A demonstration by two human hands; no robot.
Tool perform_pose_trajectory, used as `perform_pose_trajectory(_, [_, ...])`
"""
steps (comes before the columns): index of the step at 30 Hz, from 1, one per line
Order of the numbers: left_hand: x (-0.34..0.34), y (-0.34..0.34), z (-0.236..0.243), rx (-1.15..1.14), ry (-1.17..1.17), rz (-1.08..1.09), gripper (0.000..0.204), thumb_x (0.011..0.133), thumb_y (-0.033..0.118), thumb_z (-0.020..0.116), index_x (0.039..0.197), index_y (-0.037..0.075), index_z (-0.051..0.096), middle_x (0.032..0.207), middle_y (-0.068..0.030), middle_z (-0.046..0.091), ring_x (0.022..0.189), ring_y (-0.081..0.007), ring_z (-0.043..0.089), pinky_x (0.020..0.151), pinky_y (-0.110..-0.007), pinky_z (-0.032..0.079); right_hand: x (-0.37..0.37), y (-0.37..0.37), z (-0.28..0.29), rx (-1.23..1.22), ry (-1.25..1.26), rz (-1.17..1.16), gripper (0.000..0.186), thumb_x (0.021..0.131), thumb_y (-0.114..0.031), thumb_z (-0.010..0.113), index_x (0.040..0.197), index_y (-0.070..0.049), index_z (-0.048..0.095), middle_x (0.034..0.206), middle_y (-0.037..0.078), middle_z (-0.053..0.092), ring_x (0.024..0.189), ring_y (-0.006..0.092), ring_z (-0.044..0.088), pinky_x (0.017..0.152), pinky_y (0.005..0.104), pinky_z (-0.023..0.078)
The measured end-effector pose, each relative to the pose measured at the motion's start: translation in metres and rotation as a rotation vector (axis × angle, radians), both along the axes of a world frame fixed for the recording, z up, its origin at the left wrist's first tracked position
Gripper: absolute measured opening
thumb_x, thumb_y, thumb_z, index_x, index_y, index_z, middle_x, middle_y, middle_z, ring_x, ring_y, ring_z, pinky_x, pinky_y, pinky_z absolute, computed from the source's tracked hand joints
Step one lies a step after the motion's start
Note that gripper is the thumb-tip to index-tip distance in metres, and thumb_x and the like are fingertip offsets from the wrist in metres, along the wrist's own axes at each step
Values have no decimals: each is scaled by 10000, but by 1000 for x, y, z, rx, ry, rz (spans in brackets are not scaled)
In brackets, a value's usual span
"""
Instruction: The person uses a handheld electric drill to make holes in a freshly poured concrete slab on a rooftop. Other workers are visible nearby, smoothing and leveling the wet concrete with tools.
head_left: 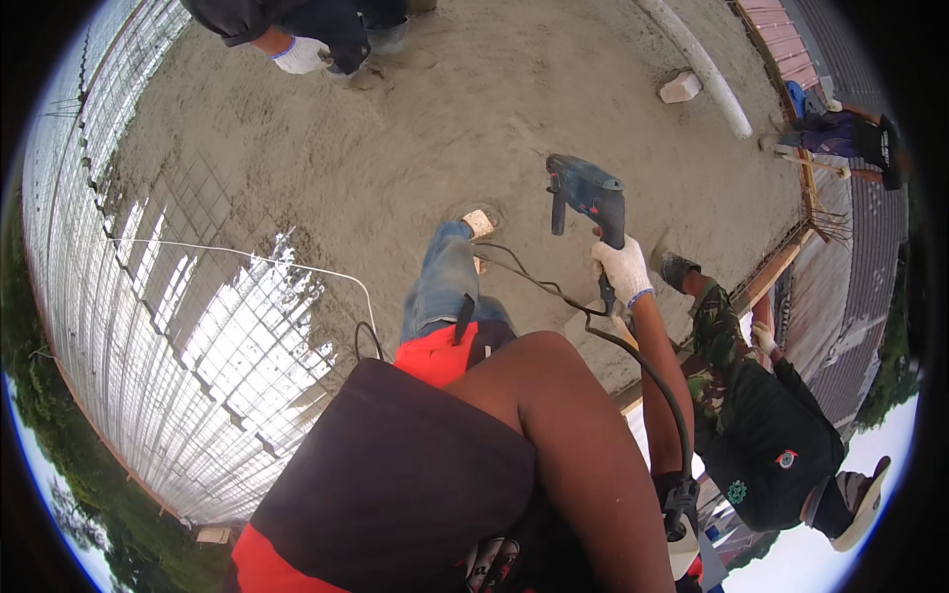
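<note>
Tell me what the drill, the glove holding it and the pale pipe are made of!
Drill: probably hard plastic; moulded, faintly shiny casing. Glove: likely knitted cloth; matte, with a snug cuff. Pale pipe: perhaps plastic; smooth, dull surface, though coated metal possible.

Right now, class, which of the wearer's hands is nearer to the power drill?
Right. The gloved right hand is on the power drill, gripping it. The left hand is out of view, so its exact place cannot be told.
</note>
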State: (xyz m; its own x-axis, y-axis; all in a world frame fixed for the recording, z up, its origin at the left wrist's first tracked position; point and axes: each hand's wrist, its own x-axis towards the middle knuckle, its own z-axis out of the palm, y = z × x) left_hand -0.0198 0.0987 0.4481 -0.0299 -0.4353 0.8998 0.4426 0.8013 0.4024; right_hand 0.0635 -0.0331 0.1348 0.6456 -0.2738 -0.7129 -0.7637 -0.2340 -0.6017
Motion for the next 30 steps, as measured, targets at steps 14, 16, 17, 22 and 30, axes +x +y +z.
perform_pose_trajectory(14, [128,150,-203,1364,-185,324,416,1027,361,599,1271,51,731,1219,-143,748,1202,-281,686,1032,-414,516,-22,19,-27,87,-50,-294,433,816,-208,707,1178,31,708,767,50,648,644,144,605,600,325,478])
perform_pose_trajectory(16, [124,167,-241,1702,-178,519,472,1019,376,565,1285,18,719,1240,-162,745,1211,-275,686,1054,-401,504,-21,24,-32,98,-85,-329,382,804,-207,711,1113,18,726,778,46,656,653,155,609,600,331,475])
perform_pose_trajectory(17, [122,177,-262,1822,-161,635,494,1013,389,556,1280,7,718,1236,-168,744,1196,-266,688,1052,-397,504,-21,25,-33,90,-88,-343,372,802,-208,711,1098,17,728,779,47,658,654,156,609,601,331,474])
perform_pose_trajectory(22, [106,224,-359,2097,-76,956,523,998,415,536,1251,3,735,1211,-218,749,1163,-344,699,1024,-429,521,-20,33,-29,116,-101,-381,289,807,-222,709,979,10,723,729,55,642,607,171,603,572,351,469])
perform_pose_trajectory(30, [80,199,-421,2114,150,1030,542,984,434,555,1274,13,734,1266,-246,730,1207,-400,686,1043,-458,519,-14,47,-22,57,-85,-378,161,843,-133,665,946,-10,679,661,57,601,516,188,589,497,372,499])
